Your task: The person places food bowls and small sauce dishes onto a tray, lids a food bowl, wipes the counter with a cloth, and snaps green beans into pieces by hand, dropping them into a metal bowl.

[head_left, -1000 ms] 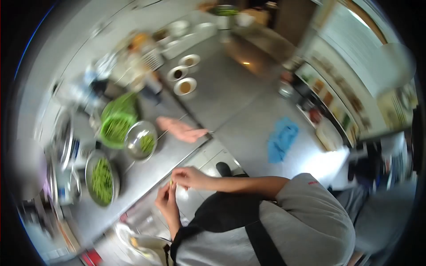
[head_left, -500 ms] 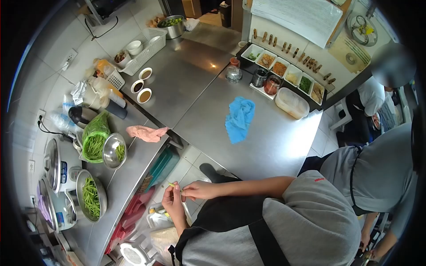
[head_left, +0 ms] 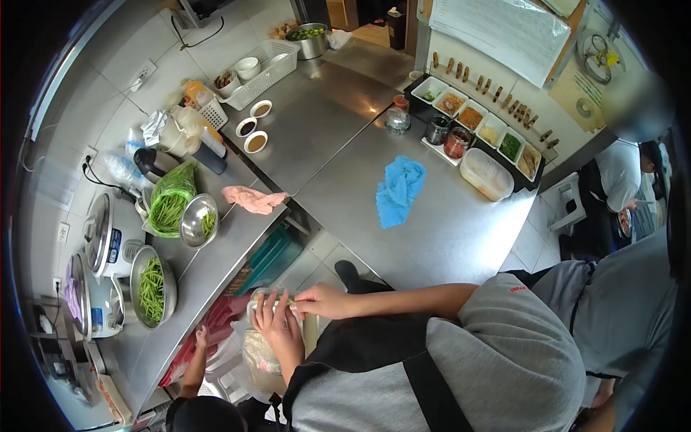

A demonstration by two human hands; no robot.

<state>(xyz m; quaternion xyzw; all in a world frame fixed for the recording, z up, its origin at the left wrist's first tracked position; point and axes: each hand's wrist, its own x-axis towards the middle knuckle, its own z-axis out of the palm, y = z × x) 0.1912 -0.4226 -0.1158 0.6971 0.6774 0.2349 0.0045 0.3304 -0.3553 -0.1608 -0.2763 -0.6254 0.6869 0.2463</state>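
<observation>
My two hands meet in front of my dark apron, beyond the counter edge. A short piece of green bean [head_left: 292, 302] shows between them, partly covered by fingers. My right hand [head_left: 322, 301] pinches it with closed fingertips. My left hand [head_left: 278, 330] appears to hold its other side near the thumb, while its remaining fingers stretch out. On the left counter, a steel bowl [head_left: 170, 294] holds many green beans [head_left: 151, 291]. A smaller steel bowl [head_left: 193, 234] contains a few beans, beside a green plastic bag [head_left: 180, 181] full of them.
Another person's hand [head_left: 202, 335] reaches in at lower left. A pink cloth [head_left: 253, 199] lies at the counter's edge, and a blue cloth [head_left: 401, 191] on the steel table [head_left: 338, 216]. Rice cookers [head_left: 119, 230] stand left. Co-workers [head_left: 612, 288] are at right.
My left hand has turned, its fingers now spread rather than pinched upright. Another person's arm and head have appeared at lower left. The view has shifted slightly.
</observation>
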